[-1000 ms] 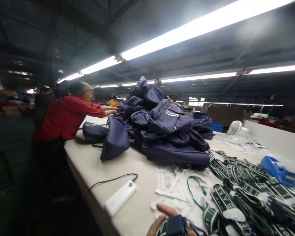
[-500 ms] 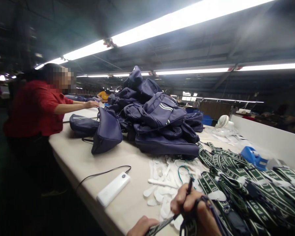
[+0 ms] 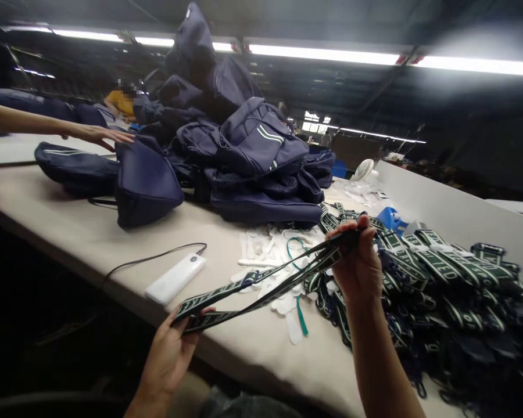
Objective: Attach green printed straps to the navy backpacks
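Observation:
A dark green strap (image 3: 249, 280) with pale lettering and edge lines is stretched in a long loop above the table's front edge. My left hand (image 3: 171, 351) grips its near end, fingers closed round the folded webbing. At the far end my right hand (image 3: 358, 258) holds the strap pinched between thumb and fingers, higher and farther right. Below the strap lie loose white paper pieces (image 3: 270, 247) and a green ribbon (image 3: 302, 316). To the right of my right hand is a heap of similar lettered straps (image 3: 444, 273), partly hidden by my forearm.
Navy bags (image 3: 253, 145) are piled high at the table's back. A white power bank (image 3: 176, 278) with a black cable lies left of centre. A co-worker's hand (image 3: 98, 134) reaches over a bag. A blue tape dispenser (image 3: 391, 219) and a small fan (image 3: 364, 170) stand at right.
My hands have risen and spread apart, drawing the strap out between them. The view has turned right and down. The co-worker's arm now reaches over the navy bag at left.

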